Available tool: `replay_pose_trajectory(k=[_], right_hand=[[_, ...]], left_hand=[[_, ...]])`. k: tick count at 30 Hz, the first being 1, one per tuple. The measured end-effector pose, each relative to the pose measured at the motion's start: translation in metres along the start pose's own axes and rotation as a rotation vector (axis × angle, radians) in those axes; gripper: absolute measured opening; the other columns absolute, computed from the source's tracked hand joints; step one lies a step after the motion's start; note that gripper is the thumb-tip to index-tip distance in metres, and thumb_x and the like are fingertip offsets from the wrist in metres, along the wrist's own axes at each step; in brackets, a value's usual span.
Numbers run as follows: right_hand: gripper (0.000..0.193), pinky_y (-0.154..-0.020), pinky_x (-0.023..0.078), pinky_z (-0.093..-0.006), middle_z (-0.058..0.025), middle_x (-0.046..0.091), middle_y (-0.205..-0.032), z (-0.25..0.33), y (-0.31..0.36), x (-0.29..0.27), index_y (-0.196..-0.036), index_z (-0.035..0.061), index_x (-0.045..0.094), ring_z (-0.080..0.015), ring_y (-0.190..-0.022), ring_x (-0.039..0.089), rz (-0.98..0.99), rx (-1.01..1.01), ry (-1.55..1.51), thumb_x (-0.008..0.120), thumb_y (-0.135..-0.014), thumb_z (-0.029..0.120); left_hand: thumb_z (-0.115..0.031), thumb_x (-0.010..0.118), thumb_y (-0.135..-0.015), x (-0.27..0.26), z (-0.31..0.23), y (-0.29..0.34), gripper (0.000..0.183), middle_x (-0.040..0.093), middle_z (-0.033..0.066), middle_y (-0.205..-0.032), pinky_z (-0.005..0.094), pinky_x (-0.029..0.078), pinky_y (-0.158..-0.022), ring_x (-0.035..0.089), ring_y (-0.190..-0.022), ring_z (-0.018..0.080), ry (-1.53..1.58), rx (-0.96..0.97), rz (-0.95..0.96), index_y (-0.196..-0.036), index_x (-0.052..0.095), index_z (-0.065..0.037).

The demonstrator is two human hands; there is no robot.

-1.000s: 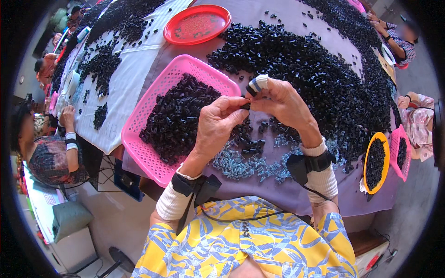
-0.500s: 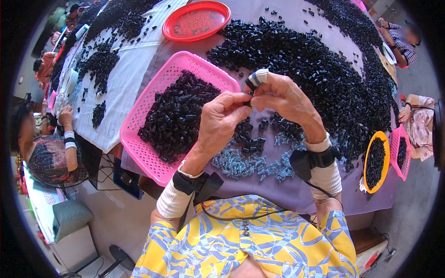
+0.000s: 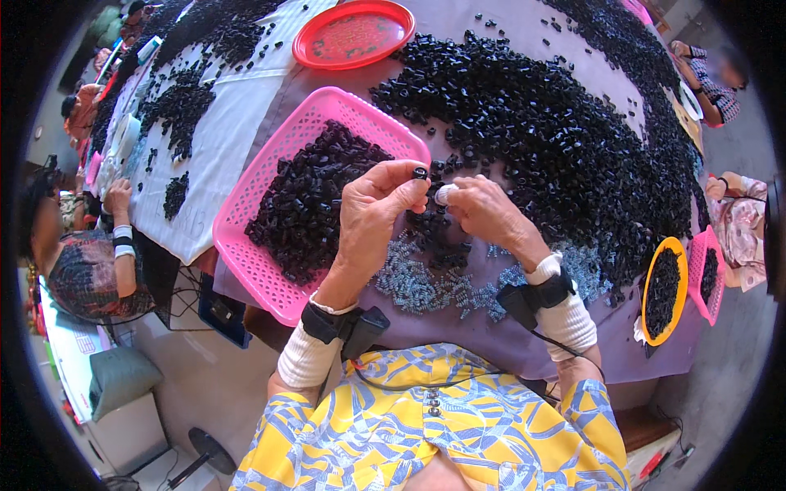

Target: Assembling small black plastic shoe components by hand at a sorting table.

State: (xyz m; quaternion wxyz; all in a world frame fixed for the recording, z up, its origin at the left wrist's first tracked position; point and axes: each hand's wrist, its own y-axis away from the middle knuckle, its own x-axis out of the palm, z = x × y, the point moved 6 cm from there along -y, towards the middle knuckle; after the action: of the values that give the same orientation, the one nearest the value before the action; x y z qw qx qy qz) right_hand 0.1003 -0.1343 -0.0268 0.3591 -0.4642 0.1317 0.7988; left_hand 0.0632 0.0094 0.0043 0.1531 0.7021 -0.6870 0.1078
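Note:
My left hand (image 3: 372,213) pinches a small black cylindrical cap (image 3: 420,173) between thumb and fingertips, its round end upward. Just to the right, my right hand (image 3: 490,214) is lowered over the table with its fingers curled together. Whatever those fingers hold, if anything, is hidden; one finger wears a whitish wrap. Below both hands lies a strip of small pale-blue coil-like pieces (image 3: 426,288). Left of my left hand, a pink perforated basket (image 3: 237,233) holds many black caps. A broad heap of similar black pieces (image 3: 565,139) spreads beyond my right hand.
A red round tray (image 3: 407,24) lies at the far side. Yellow (image 3: 647,299) and pink (image 3: 714,315) baskets with black pieces stand at the right edge. People sit at left and right. Straps and cables run along my forearms.
My hands have parted. The left keeps a black cap in its fingertips; the right has dropped lower and closer to the table.

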Motion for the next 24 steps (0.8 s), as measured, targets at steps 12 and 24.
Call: replay_pose_trajectory(k=[12, 24], right_hand=[[0.009, -0.077, 0.042, -0.0412, -0.0084, 0.060, -0.078, 0.001, -0.001, 0.012, -0.083, 0.0071, 0.059, -0.0266, -0.081, 0.059, -0.006, -0.055, 0.333, 0.060, -0.074, 0.009], [0.019, -0.051, 0.045, -0.0245, -0.0072, 0.062, -0.073, 0.035, 0.011, -0.059, -0.095, 0.0035, 0.063, -0.0119, -0.059, 0.058, -0.502, 0.021, -0.504, 0.068, -0.078, 0.009]], left_hand=[[-0.006, 0.063, -0.084, 0.004, 0.007, 0.001, 0.020, 0.065, 0.0058, -0.085, 0.0214, 0.048, -0.066, 0.059, -0.070, 0.0097, -0.002, -0.031, 0.033, -0.103, 0.062, 0.000], [-0.009, 0.058, -0.089, 0.023, 0.009, -0.001, 0.018, 0.063, 0.0070, -0.092, 0.0252, 0.053, -0.070, 0.062, -0.076, 0.0121, 0.223, -0.074, 0.084, -0.105, 0.057, 0.000]])
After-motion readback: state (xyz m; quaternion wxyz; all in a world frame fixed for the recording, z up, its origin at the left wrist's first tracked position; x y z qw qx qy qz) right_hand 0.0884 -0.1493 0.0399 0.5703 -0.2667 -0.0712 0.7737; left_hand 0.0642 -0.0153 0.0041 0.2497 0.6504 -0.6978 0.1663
